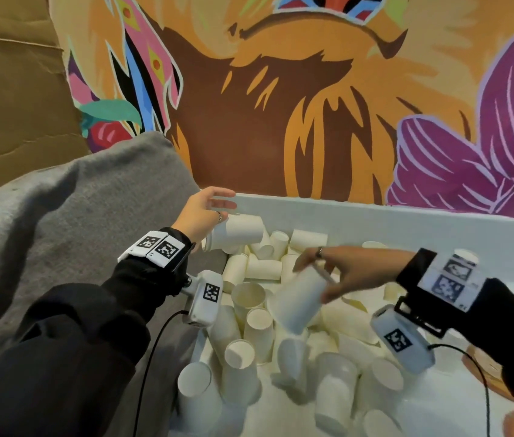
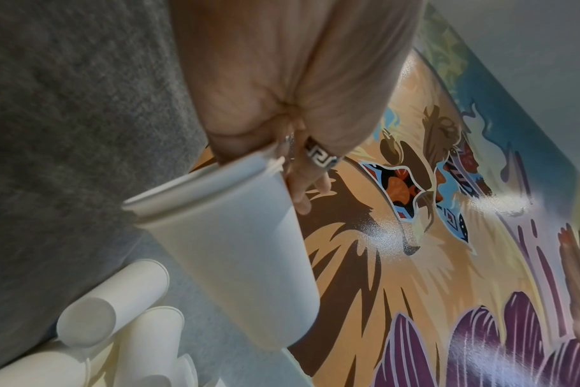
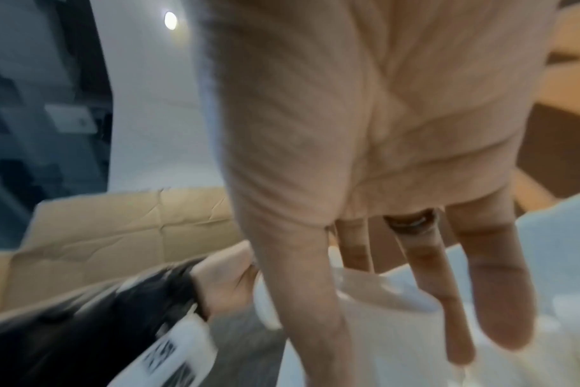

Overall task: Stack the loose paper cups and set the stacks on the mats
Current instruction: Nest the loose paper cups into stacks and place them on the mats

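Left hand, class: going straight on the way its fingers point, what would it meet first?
Probably the tray's back wall, just beyond the left hand and its cups. Depth is unclear; it might pass over to the painted wall.

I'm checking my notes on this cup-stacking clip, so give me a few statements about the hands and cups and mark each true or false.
1. The left hand holds a short stack of nested cups. True; two rims show in the left wrist view.
2. The right hand holds a paper cup above the pile. True.
3. The loose cups all stand upright in neat rows. False; they lie jumbled, many on their sides.
4. Both hands are bare of rings. False; each hand wears a ring.
5. A grey blanket lies left of the cups. True.
6. The wall behind is plain white. False; it carries a colourful mural.
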Demonstrator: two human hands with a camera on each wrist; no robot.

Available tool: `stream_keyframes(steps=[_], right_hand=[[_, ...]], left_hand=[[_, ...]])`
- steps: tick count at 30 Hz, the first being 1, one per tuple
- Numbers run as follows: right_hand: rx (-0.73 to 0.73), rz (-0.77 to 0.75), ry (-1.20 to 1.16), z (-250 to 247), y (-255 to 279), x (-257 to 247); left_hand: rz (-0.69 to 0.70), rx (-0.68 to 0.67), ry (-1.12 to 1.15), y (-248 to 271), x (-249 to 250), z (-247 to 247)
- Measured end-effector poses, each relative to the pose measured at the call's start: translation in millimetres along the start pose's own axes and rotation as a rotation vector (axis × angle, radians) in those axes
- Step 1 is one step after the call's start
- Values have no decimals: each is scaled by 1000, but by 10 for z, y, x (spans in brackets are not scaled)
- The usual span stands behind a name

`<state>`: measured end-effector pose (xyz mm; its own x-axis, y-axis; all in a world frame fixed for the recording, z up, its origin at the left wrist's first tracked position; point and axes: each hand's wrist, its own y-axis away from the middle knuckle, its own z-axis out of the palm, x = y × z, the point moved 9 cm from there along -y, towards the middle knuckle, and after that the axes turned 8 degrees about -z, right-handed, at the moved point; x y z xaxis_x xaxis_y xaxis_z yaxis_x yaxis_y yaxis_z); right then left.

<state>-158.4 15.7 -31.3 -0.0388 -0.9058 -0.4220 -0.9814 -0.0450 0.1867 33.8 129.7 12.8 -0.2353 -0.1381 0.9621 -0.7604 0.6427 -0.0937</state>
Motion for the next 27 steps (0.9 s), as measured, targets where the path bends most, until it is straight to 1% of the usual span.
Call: stream_keyframes(steps=[2,4,5,7,11,15,19,21,24,27], right_hand=[[218,56,-144,-374,86,152],[409,98,-302,-621,146,287],[472,116,-355,-681,153,344],[547,134,-417,-730,121,411],[589,93,-531,-695,-43,346],[602,28,-616,-630,-175,195],[631,29,-698,-576,-217,228],[593,23,-723,-512,-239,226],[531,11,-730,-388,-273,174],[554,88,-612,-337,-196,219]], left_hand=[[3,0,10,-21,21,-7],[6,-1,26,-41,43,-1],[6,-3,37,-45,52,6],[9,-3,54,-51,83,26],[22,-20,99,-35,174,98],[8,-82,199,-29,202,233],[12,-132,156,-10,196,326],[11,-171,142,5,174,405],[14,-225,111,32,161,567],[28,-216,87,25,170,648]])
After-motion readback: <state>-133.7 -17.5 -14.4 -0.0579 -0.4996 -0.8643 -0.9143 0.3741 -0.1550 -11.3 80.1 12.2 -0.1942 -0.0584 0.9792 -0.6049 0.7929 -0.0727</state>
